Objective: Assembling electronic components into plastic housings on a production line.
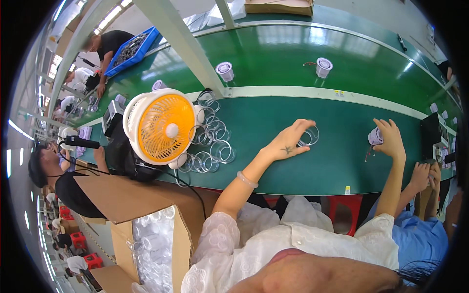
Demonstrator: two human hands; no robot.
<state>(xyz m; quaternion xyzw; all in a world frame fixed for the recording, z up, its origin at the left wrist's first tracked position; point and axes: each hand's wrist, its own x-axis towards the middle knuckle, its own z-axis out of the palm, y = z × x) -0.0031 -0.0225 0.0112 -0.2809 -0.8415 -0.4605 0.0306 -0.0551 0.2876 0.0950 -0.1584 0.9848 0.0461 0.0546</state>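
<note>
Left hand [288,142] spread flat on clear ring [309,136], pinning it to green surface [303,171] | right hand [389,139] curled round small lilac cup [375,136], steadying it upright

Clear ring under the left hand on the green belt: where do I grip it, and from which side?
Pinch the clear ring by its thin rim, from above. It lies flat on the green belt, so only the rim's top edge and open centre show. The left hand already rests on its near side; one finger inside, thumb outside seems best.
</note>
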